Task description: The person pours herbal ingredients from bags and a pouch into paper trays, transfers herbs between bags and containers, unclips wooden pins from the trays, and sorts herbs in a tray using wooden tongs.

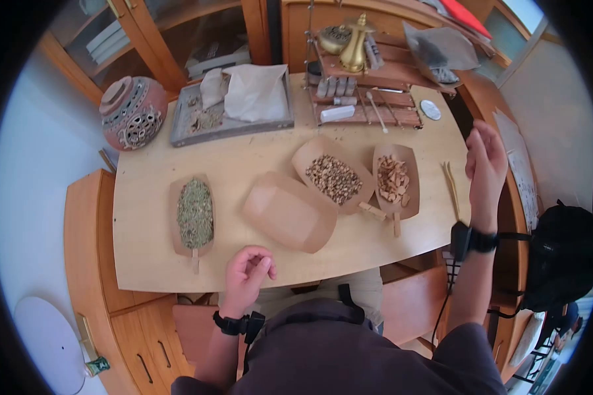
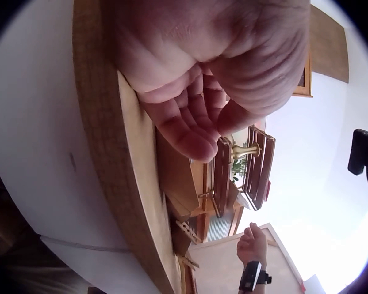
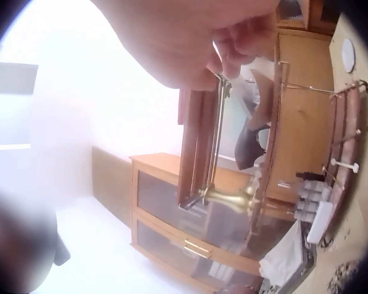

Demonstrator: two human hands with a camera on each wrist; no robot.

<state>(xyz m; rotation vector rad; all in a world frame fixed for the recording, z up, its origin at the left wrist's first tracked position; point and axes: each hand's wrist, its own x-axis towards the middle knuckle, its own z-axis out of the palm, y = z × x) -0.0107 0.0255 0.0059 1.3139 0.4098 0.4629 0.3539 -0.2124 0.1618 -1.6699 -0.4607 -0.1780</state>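
Near the front edge of the table my left hand hangs loosely curled, holding nothing. My right hand is raised by the table's right edge, fingers loosely bent, with no object showing in it. Closest to the left hand are a bare brown paper tray and a paper tray of dried green herb. Beyond the bare tray, another holds speckled brown dried pieces; beside it one holds orange-brown chips. Wooden clothespins are clipped on some trays. Brass tongs lie left of the right hand.
At the back stand a wooden tiered rack with a brass ewer, small jars and a plastic bag. A grey tray with white cloth sits back left, beside a pierced clay pot. A black backpack is at right.
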